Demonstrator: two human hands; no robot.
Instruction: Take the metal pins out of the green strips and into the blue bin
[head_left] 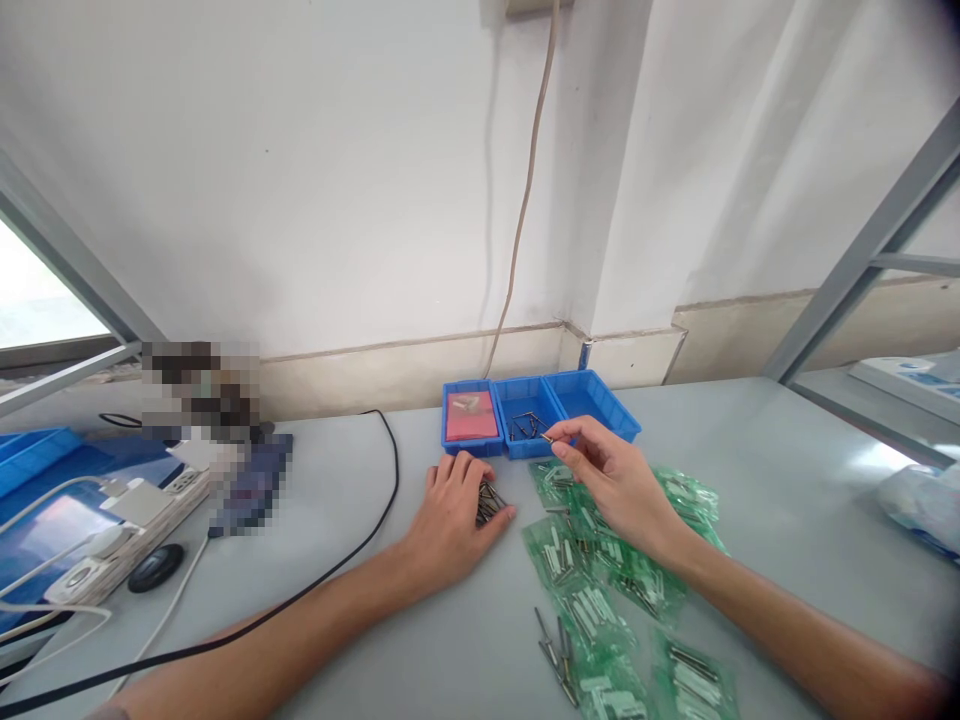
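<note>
My left hand (456, 515) lies on the table, thumb and fingers apart, curved beside a small pile of metal pins (489, 502). My right hand (604, 475) pinches a small metal pin (548, 437) between thumb and index finger, close to the front edge of the middle blue bin (517, 452). Several dark pins (527, 426) lie inside that bin. Below and around my right hand are several green plastic bags (592, 615) holding metal pins and white pieces. Some loose pins (555, 655) lie left of the bags.
A blue bin with a red packet (470, 417) stands at the left of the row, another blue bin (589, 398) at the right. A black cable (394, 470) crosses the table and my left forearm. A power strip (112, 560) and black mouse-like object (156, 568) are at left.
</note>
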